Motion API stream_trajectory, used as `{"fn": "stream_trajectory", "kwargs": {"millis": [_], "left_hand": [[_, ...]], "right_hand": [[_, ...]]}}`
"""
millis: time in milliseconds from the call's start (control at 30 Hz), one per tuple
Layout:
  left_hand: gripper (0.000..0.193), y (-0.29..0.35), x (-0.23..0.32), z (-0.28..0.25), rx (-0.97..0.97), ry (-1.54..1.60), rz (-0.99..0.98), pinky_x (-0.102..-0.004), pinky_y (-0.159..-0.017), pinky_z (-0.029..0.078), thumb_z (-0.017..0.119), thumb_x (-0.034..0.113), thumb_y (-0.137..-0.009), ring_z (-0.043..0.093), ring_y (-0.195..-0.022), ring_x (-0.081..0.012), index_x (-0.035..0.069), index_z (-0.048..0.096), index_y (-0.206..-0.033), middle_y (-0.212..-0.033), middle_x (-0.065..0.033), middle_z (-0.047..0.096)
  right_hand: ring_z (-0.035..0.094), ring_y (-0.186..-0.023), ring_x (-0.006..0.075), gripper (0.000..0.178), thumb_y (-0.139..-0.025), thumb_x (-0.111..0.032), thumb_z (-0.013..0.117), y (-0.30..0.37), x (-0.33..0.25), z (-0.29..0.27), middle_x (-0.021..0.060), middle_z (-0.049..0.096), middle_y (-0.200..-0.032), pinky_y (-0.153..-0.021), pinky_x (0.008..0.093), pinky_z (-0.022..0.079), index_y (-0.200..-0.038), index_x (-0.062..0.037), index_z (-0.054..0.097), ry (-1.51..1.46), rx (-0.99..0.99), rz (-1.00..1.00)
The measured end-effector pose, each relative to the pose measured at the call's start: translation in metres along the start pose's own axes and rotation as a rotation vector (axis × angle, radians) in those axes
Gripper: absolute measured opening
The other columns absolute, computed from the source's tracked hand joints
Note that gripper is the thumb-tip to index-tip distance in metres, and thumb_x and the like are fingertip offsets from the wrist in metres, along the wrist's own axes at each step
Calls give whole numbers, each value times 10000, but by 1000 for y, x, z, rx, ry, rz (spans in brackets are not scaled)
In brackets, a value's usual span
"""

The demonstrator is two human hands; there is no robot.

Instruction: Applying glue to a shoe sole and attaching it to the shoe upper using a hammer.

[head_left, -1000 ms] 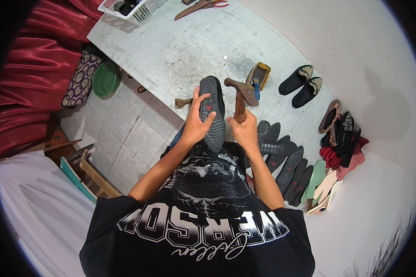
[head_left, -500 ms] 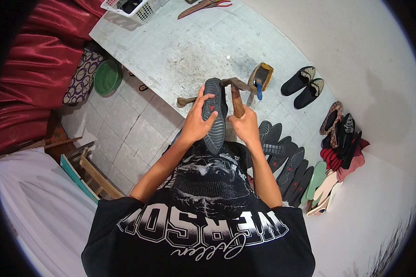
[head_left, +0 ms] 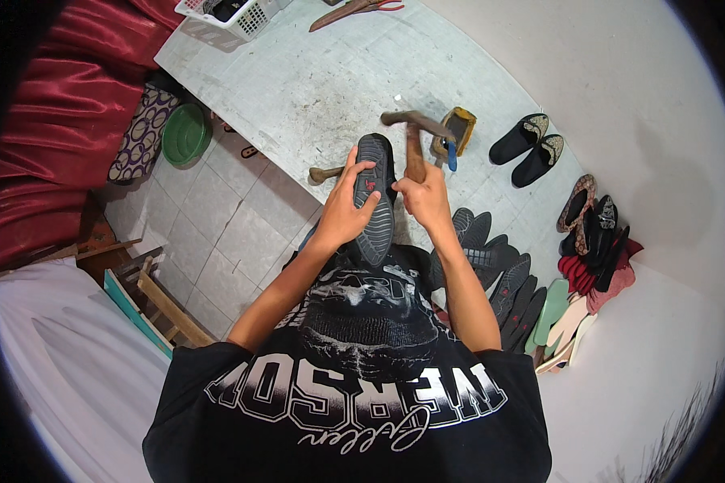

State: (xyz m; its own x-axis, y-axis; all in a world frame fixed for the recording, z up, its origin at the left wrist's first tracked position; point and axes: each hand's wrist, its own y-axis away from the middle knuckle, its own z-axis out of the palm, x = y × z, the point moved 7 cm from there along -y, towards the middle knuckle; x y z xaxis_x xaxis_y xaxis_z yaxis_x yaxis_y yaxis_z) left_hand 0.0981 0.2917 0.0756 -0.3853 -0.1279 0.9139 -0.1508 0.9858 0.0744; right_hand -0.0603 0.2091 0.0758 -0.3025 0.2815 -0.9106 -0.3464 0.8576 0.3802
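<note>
My left hand (head_left: 349, 211) is wrapped round a black shoe (head_left: 374, 165), which is held upright with its ridged grey sole turned toward me. A small red mark shows on the sole under my fingertips. In my right hand (head_left: 427, 198) is a hammer (head_left: 415, 146), gripped by its wooden handle just right of the shoe. The dark metal head is beyond the shoe's upper end, apart from it. Behind my left fingers, a metal stand or tool (head_left: 324, 173) with a rounded end lies at the table's edge, partly hidden.
On the pale table (head_left: 314, 76) are a yellow-rimmed container (head_left: 461, 122) with a blue-handled tool, finished black shoes (head_left: 519, 150), stacked black soles (head_left: 511, 294) and insoles (head_left: 568, 322). Pliers (head_left: 354, 11) and a white basket (head_left: 238, 24) sit far off. A green basin (head_left: 187, 135) stands on the tiled floor.
The hammer's head has lifted up and away from the shoe's edge, and my right hand has shifted slightly with it. My left hand and the shoe stay nearly in place.
</note>
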Motion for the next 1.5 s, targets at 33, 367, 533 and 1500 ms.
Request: {"fn": "stream_trajectory", "kwargs": {"millis": [33,367,533,1500], "left_hand": [[518,0,-1,0,1,-5,-5,-452,-1192,370,696,121,-934,314,-1543,-426,99,500,-1413,-1715,-223,207],[527,2,0,-2,10,-15,-8,-455,-1203,353,704,114,-927,310,-1543,-430,92,505,-1415,-1710,-229,215],[529,9,-7,-2,19,71,23,-458,-1212,336,706,104,-925,303,-1548,-421,88,510,-1416,-1707,-236,219],[531,11,-11,0,69,118,-3,-476,-1156,393,738,113,-901,415,-1463,-471,59,457,-1348,-1673,-259,286]], "right_hand": [[617,-637,246,277,-797,-151,717,-3,0,0,201,625,-692,-618,395,466,-926,81,637,2,-2,-3],[427,-411,106,513,-1084,-525,467,-8,-9,8,20,488,-570,-398,283,299,-891,-53,526,60,-31,-98],[623,-655,272,586,-1061,-540,498,12,-23,8,151,592,-662,-636,427,455,-935,24,592,104,-69,51],[422,-407,104,557,-1081,-547,466,16,-27,16,9,482,-571,-385,281,292,-856,-42,536,-161,23,-220]]}}
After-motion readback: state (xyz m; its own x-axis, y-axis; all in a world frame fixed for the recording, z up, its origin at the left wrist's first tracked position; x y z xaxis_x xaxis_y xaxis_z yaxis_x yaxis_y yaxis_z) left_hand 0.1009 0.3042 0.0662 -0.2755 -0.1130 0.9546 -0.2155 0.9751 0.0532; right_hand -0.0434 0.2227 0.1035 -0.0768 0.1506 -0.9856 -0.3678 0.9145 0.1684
